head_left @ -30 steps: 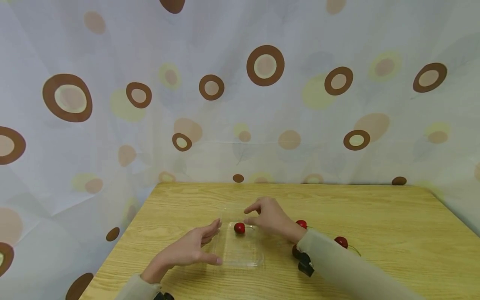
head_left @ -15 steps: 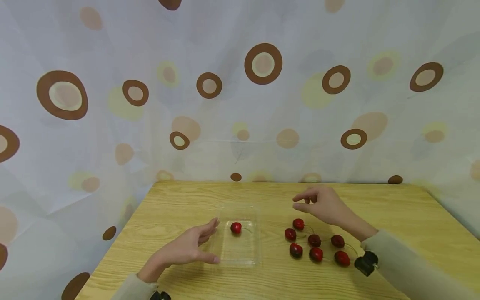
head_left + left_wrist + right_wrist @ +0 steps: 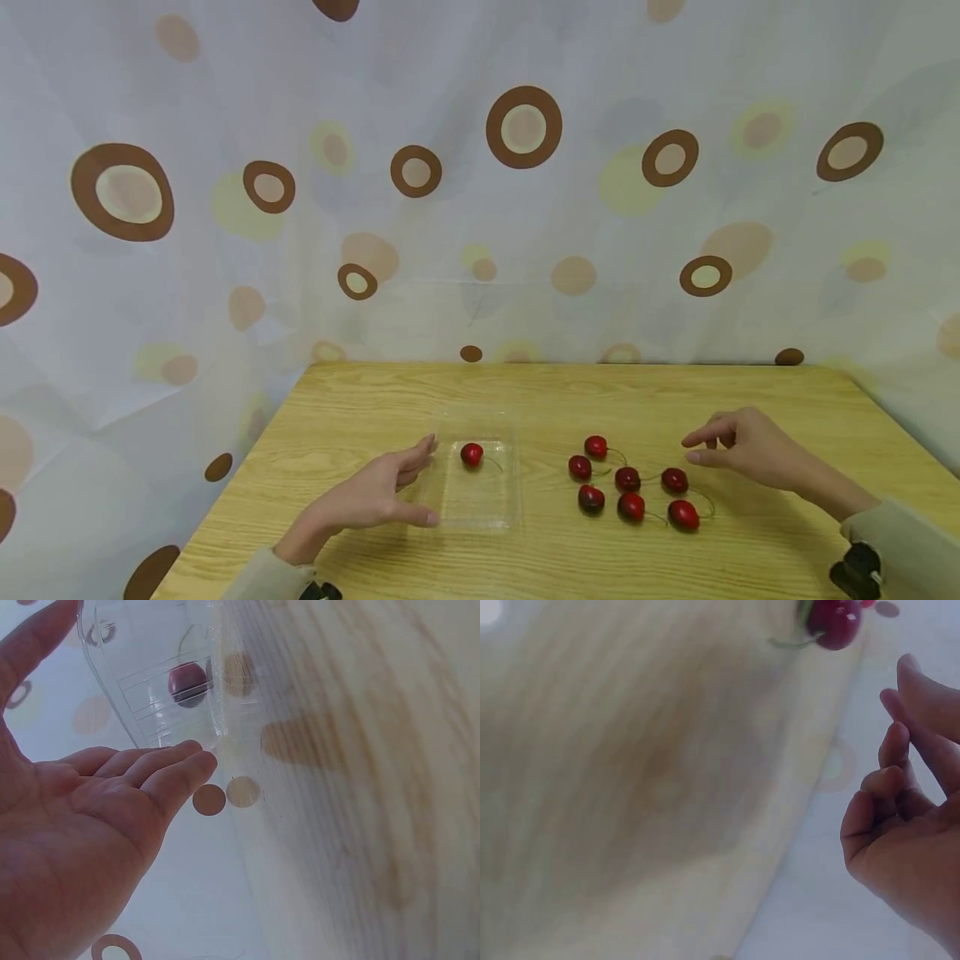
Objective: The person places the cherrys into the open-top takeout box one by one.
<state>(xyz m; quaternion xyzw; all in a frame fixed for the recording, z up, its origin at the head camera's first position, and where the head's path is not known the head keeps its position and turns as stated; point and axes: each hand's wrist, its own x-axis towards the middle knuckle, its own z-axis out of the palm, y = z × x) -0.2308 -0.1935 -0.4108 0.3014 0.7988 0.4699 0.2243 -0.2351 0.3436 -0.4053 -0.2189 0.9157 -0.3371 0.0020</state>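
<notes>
A clear plastic box [image 3: 480, 507] lies on the table with one red cherry [image 3: 472, 455] inside, its stem pointing right. My left hand [image 3: 373, 492] is at the box's left side, fingers and thumb extended. Whether the fingertips touch the box wall, I cannot tell. In the left wrist view the same cherry [image 3: 187, 682] shows through the clear plastic. My right hand [image 3: 761, 457] hovers to the right of the loose cherries, its fingers loosely bent and holding nothing. The nearest is a dark red cherry [image 3: 675, 480] with a long stem.
Several stemmed cherries lie in a loose group right of the box, among them a front cherry [image 3: 683, 515] and a back cherry [image 3: 596, 447]. A wood-grain table [image 3: 555, 562] carries everything. A patterned curtain [image 3: 480, 225] stands behind and beside it.
My right hand has moved from above the box rightward, past the loose cherries, uncovering them. The left hand has stayed by the box. The boxed cherry has not moved.
</notes>
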